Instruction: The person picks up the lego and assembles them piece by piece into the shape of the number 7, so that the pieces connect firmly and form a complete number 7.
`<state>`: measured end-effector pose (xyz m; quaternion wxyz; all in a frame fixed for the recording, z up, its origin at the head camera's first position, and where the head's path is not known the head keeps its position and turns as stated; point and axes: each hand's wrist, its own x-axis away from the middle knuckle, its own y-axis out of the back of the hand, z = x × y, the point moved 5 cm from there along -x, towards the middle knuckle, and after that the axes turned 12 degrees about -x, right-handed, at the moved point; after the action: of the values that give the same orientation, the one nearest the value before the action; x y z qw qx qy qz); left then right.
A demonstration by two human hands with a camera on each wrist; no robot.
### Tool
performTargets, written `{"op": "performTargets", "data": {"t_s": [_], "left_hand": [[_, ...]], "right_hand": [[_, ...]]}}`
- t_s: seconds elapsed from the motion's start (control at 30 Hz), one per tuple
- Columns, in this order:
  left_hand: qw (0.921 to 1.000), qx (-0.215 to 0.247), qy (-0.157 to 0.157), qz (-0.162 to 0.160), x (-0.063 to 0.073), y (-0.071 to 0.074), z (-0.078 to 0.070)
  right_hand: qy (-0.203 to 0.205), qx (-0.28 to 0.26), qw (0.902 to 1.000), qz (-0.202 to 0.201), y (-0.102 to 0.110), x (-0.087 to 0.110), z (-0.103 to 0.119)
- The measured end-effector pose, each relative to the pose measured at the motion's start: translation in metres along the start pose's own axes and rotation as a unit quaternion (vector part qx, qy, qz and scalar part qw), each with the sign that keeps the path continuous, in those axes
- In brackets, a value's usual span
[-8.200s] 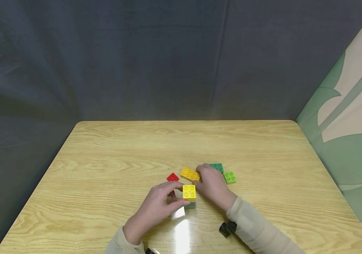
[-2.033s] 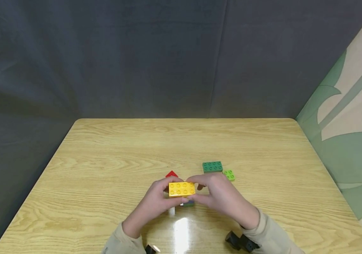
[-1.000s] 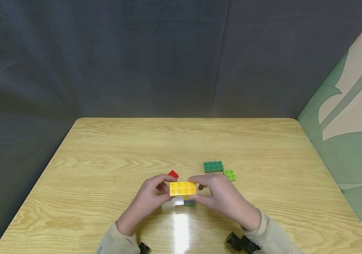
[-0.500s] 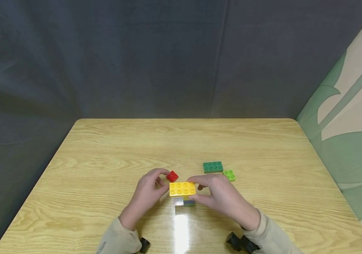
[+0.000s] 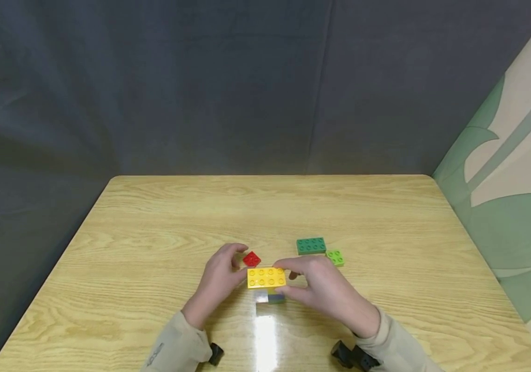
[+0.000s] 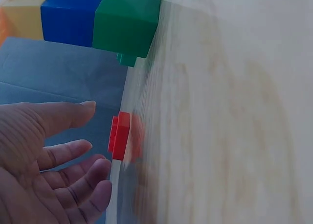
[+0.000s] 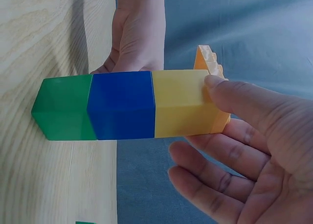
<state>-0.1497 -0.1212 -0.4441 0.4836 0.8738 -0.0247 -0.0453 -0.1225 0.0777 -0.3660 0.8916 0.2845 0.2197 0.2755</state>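
A stack of toy building bricks stands upright on the table, its green brick point(image 7: 66, 109) lowest, then a blue brick point(image 7: 122, 106) and a yellow brick point(image 7: 181, 101). Across the top lies a longer yellow-orange brick point(image 5: 266, 277), overhanging to the left. My right hand point(image 5: 325, 287) pinches the right end of this top brick between thumb and fingers. Left of the stack, my left hand point(image 5: 218, 279) holds nothing, its fingers loosely bent and spread from the thumb. Just beyond its fingertips a small red brick point(image 6: 121, 136) lies on the table.
Behind the right hand lie a dark green brick point(image 5: 311, 246) and a smaller light green brick point(image 5: 335, 258), close together. The wooden table point(image 5: 153, 222) ends at a dark curtain point(image 5: 218, 88) at the back. A patterned panel point(image 5: 516, 217) borders the right side.
The long yellow-orange brick went from the table onto the stack. My left hand released the stack and moved left and back beside the red brick; my right hand stayed at the top brick lately.
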Motion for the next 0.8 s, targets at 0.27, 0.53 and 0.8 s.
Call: {"op": "performTargets", "data": {"t_s": [0.27, 0.53, 0.8], "left_hand": [[0.9997, -0.022, -0.012, -0.004, -0.005, -0.003, -0.003], [0.9989, -0.044, -0.006, 0.016, -0.009, -0.007, -0.002], [0.9975, -0.055, -0.005, 0.043, -0.012, -0.011, -0.002]], "right_hand": [[0.003, 0.003, 1.0, -0.004, 0.001, 0.0, 0.0], [-0.001, 0.003, 1.0, 0.0, 0.001, 0.0, 0.0], [-0.006, 0.002, 1.0, 0.003, 0.0, 0.0, -0.001]]}}
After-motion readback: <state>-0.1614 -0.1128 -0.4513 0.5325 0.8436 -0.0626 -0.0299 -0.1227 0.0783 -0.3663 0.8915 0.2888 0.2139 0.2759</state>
